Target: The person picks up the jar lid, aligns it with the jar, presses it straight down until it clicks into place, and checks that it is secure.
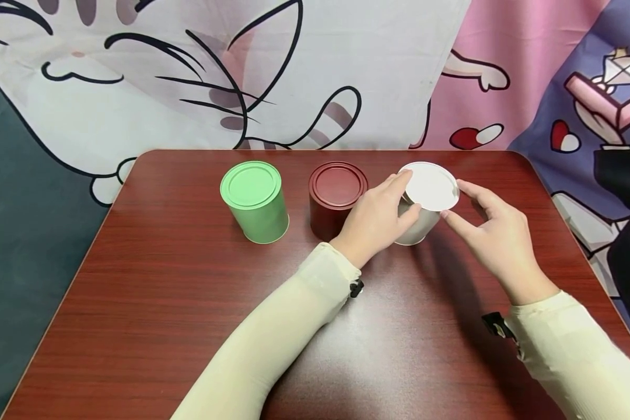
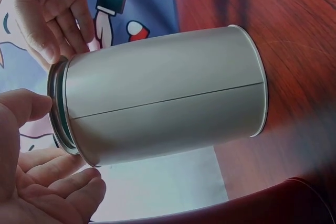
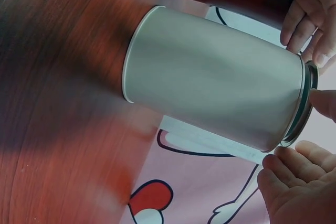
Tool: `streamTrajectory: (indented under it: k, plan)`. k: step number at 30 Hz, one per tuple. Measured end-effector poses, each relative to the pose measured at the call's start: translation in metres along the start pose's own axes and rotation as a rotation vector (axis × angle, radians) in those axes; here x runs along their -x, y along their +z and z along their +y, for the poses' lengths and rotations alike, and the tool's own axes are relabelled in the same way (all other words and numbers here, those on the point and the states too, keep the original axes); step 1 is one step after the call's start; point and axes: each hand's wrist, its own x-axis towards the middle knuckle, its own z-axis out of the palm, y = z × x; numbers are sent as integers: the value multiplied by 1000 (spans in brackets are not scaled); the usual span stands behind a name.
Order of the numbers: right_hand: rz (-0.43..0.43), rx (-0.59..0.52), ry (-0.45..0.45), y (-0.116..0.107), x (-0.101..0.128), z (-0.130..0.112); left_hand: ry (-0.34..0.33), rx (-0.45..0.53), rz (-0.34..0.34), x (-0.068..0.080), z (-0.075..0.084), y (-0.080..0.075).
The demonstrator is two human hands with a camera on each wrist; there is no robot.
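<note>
A white tin stands at the right end of a row on the dark red table, its white lid on top. My left hand grips it from the left, index finger on the lid's edge and thumb on the tin's wall. From the right, my right hand pinches the lid's rim between thumb and index finger. In the left wrist view the white tin fills the frame, with my left hand's thumb on the lid rim. The right wrist view shows the white tin with my right hand's thumb at the rim.
A dark red tin with its lid on stands close to the left of my left hand. A green lidded tin is farther left. A cartoon-cat cloth hangs behind the table. The table's near half is bare wood.
</note>
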Motion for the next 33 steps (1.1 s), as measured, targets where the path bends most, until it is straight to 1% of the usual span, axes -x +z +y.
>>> streamTrajectory:
  k: [3,7,14,22,33]
  plan:
    - [-3,-6,0,0,-1,0,5,-12,9,0,-1,0]
    - [-3,-9,-3,1,-2,-1,7,-4,16,0,-2,0]
    - [6,10,-18,0,-3,-1,-5,-13,6,-1,-2,0]
    - [7,12,-23,1,-5,1,-1,-28,1,-3,-2,2]
    - [-11,29,-11,2,-7,2,-22,-54,-17,-5,-1,3]
